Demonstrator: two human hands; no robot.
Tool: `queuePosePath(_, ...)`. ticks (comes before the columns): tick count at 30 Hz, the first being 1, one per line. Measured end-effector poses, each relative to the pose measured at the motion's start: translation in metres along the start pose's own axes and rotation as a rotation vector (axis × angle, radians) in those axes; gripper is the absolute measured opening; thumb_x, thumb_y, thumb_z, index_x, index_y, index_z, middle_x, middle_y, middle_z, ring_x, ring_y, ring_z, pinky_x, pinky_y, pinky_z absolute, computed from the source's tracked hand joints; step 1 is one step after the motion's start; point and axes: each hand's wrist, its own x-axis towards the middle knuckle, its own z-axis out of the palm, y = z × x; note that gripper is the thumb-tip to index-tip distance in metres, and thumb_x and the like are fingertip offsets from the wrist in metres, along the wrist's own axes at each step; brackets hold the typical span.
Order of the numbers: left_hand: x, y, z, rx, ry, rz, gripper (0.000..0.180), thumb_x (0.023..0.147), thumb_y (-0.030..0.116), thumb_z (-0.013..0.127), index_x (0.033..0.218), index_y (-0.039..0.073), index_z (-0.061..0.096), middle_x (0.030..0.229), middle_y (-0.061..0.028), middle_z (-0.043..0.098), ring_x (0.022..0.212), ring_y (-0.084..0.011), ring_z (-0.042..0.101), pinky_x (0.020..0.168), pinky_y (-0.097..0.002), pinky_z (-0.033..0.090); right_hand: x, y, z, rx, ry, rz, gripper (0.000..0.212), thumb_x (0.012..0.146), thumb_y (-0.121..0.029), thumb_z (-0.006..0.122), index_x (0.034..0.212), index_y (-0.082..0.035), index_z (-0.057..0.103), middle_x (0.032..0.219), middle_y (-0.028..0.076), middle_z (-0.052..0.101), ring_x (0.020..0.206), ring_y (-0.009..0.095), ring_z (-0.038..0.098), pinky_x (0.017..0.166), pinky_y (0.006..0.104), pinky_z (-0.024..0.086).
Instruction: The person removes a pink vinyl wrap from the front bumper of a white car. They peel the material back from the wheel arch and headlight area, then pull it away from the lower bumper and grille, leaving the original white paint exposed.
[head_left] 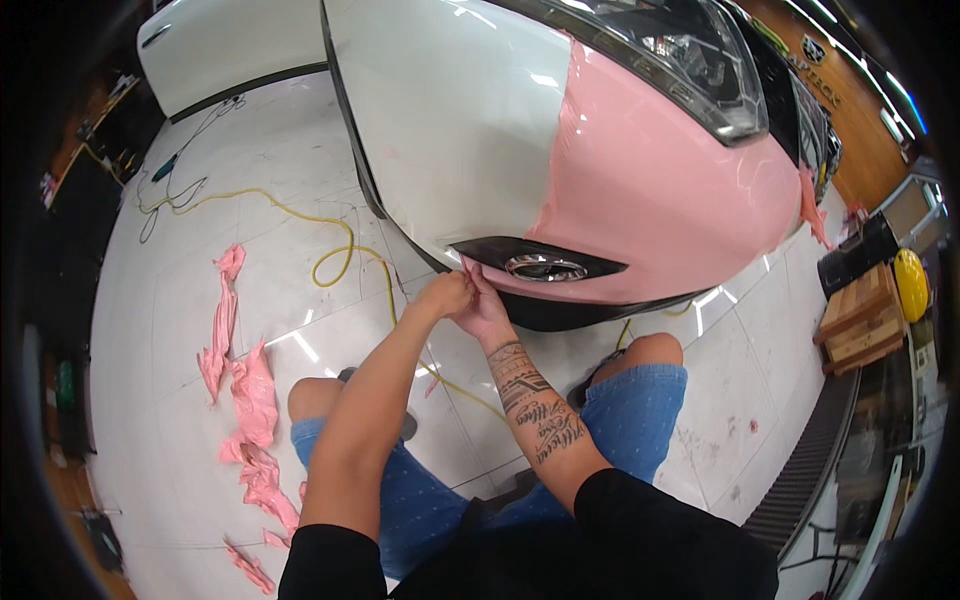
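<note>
- Pink scraps (pixel 254 392) lay crumpled in a long line on the shiny tile floor (pixel 180 300), off to the left.
- A yellow cord (pixel 351 238) made a loop on the floor, between the scraps and the car.
- The pale panel (pixel 460 120) at the front of the car was bare, with no pink on it.
- The left hand (pixel 447 297) was at the car's low corner, with its fingers curled in. I could not tell if it pinched anything (the fingertips were hidden).
- The right hand (pixel 484 307) was close against it, thumb pointing up, just below the left tip of the dark lamp frame (pixel 482 250). I could not tell what it held, either.
- The pink film (pixel 670 170) covered the right part of the car's nose. Its rough edge ran down toward the lamp frame, and a thin strip went under the frame toward the hands.
- My guess was that the step in hand was working the film loose at that low corner. The next move seemed to call for a good pinch and a slow, gentle pull, so the thin strip would not rip.
</note>
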Motion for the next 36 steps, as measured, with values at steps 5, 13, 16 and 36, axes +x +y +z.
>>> queuePosePath(5, 0.007, 0.054, -0.069, -0.127, -0.354, -0.385, 0.045, 0.083, 0.035, 0.056, 0.07, -0.007, 0.061, 0.064, -0.0181, 0.063, 0.055, -0.0249, 0.064, 0.048, -0.0351, 0.051, 0.003, -0.022, -0.03, -0.149, -0.158, -0.109, 0.016, 0.088, -0.029, 0.056, 0.091, -0.014, 0.06, 0.068, -0.002, 0.054, 0.067, 0.013, 0.053, 0.064, 0.028, 0.042)
queuePosePath(13, 0.026, 0.013, -0.039, -0.251, 0.101, -0.33, 0.053, 0.08, 0.046, 0.063, 0.063, -0.004, 0.061, 0.06, -0.0162, 0.062, 0.054, -0.0239, 0.064, 0.046, -0.0346, 0.05, 0.001, 0.004, -0.006, -0.045, -0.114, -0.154, 0.021, 0.089, -0.025, 0.052, 0.072, -0.014, 0.049, 0.05, -0.005, 0.034, 0.049, 0.01, 0.037, 0.053, 0.0251, 0.032)
queuePosePath(16, 0.03, 0.01, -0.027, -0.486, 0.066, -0.289, 0.039, 0.083, 0.032, 0.063, 0.074, -0.006, 0.06, 0.059, -0.0136, 0.06, 0.053, -0.0208, 0.062, 0.043, -0.0329, 0.048, -0.004, 0.007, -0.003, 0.006, -0.051, -0.173, 0.022, 0.089, -0.024, 0.052, 0.071, -0.013, 0.047, 0.048, -0.006, 0.033, 0.048, 0.009, 0.036, 0.052, 0.0246, 0.032)
queuePosePath(36, -0.02, 0.094, 0.035, -0.585, 0.37, -0.182, 0.023, 0.079, 0.017, 0.051, 0.073, -0.002, 0.062, 0.059, -0.0217, 0.058, 0.057, -0.0346, 0.061, 0.058, -0.0426, 0.048, -0.082, -0.037, -0.045, -0.044, -0.22, -0.042, 0.03, 0.087, -0.024, 0.049, 0.06, -0.016, 0.04, 0.046, -0.004, 0.034, 0.043, 0.011, 0.035, 0.045, 0.0246, 0.031)
